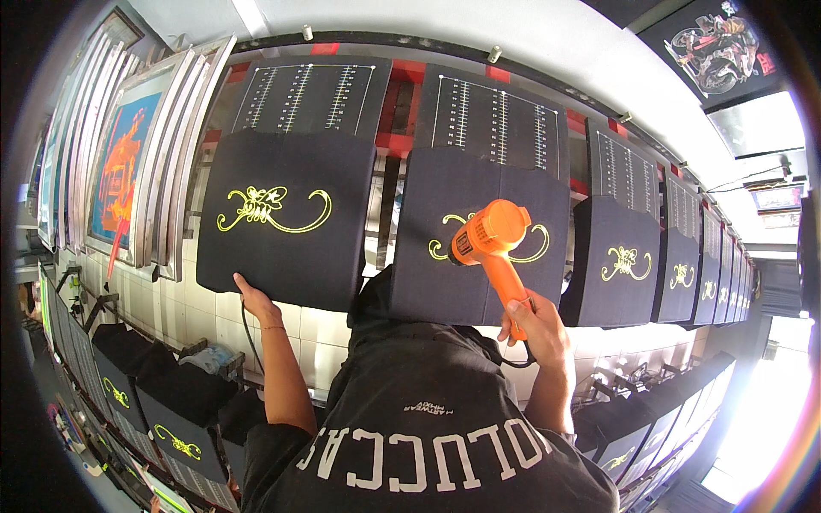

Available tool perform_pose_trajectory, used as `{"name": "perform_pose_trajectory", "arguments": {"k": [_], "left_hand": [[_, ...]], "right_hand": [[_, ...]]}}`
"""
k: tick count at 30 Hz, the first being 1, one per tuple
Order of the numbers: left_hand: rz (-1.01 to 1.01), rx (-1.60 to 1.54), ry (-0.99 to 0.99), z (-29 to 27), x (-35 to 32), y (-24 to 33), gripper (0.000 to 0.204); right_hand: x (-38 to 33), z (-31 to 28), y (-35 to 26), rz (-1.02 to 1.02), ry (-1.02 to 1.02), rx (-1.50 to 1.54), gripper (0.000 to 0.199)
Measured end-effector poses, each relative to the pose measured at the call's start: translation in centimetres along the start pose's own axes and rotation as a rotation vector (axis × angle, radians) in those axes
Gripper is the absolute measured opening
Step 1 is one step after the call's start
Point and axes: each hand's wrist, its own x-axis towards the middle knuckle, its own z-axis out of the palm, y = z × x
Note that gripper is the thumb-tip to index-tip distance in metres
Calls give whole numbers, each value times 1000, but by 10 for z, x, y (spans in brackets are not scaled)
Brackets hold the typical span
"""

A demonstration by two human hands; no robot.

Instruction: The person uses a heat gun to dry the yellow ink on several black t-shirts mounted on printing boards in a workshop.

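My right hand [539, 323] is closed round the handle of an orange heat gun [505, 274], held above the second printing board. Under the gun lies a black fabric piece [428, 286] with a yellow-green scroll print, partly hidden by it. At the near edge of the left board, my left hand [256, 299] pinches a black fabric piece [282, 171]; one digit lies on top and the other fingers are mostly hidden below. That piece bears a whole yellow-green flower-and-scroll print [272, 209]. A dark cord [248, 329] hangs beside my left wrist.
More boards with printed black fabric [624, 256] run in a row to the right. Framed screens [128, 162] stand upright at the left. Behind the boards runs a dark rail [402, 38]. Another row of boards [184, 419] lies on the near side, around my body.
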Motion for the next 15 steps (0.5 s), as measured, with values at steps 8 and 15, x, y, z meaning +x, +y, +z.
{"name": "perform_pose_trajectory", "arguments": {"k": [8, 15], "left_hand": [[12, 1, -9, 2, -1, 0, 76], [6, 51, 23, 2, 0, 0, 74]], "right_hand": [[-1, 12, 3, 25, -49, -22, 29], [3, 21, 2, -6, -91, -46, 29]]}}
